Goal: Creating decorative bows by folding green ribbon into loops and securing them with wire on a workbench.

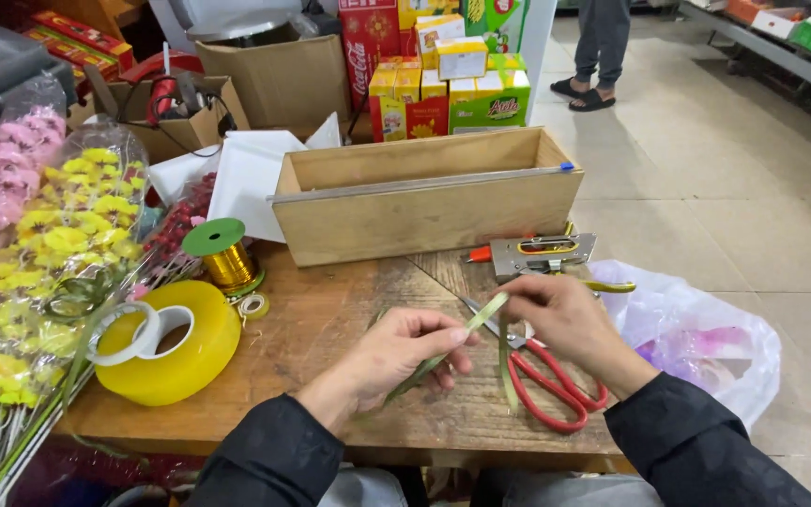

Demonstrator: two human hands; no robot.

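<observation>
My left hand (404, 352) pinches a long green leaf strip (481, 314) between thumb and fingers over the wooden table (312, 319). My right hand (560, 314) grips the same strip at its upper end, and a loose piece hangs down from it. Directly under my right hand lie red-handled scissors (556, 385), flat on the table. A metal staple gun (542, 253) rests just beyond my right hand.
An open wooden box (424, 211) stands at the back of the table. Large yellow tape rolls (166, 343) and a gold wire spool (227, 258) sit left. Wrapped artificial flowers (39, 235) lean at far left. A plastic bag (696, 338) hangs right. A person's legs (603, 52) stand far back.
</observation>
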